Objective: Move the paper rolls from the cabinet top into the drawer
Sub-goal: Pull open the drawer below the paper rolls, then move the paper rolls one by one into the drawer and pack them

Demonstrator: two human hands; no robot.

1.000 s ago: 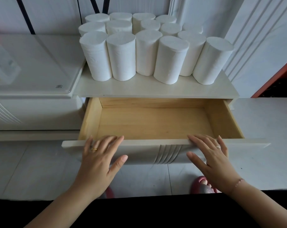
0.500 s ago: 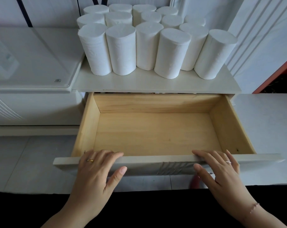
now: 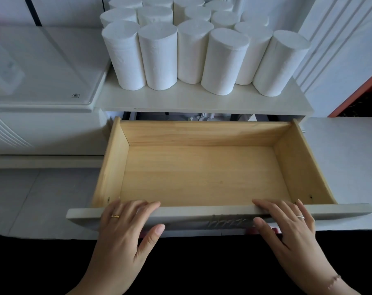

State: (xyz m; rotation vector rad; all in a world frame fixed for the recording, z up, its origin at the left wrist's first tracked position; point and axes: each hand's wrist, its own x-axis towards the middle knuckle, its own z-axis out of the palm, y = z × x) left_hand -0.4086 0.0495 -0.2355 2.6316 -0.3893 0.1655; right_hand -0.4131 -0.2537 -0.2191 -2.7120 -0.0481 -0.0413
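Several white paper rolls (image 3: 193, 50) stand upright, packed in rows, on the white cabinet top (image 3: 202, 102). Below it a wooden drawer (image 3: 202, 175) is pulled far out and holds nothing. My left hand (image 3: 125, 228) grips the left part of the drawer's white front panel (image 3: 340, 211), fingers over its top edge and thumb on the face. My right hand (image 3: 287, 226) grips the same panel to the right of its ribbed middle in the same way. Both hands wear a ring.
A white glass-topped unit (image 3: 42, 67) adjoins the cabinet on the left. A panelled white wall (image 3: 340, 50) and an orange edge (image 3: 355, 90) stand at the right. Pale floor tiles (image 3: 31, 199) lie beside the drawer. Small objects show in the gap behind the drawer.
Both hands have pulled the drawer much farther out toward me, exposing its whole wooden bottom. The rolls have not moved on the cabinet top.
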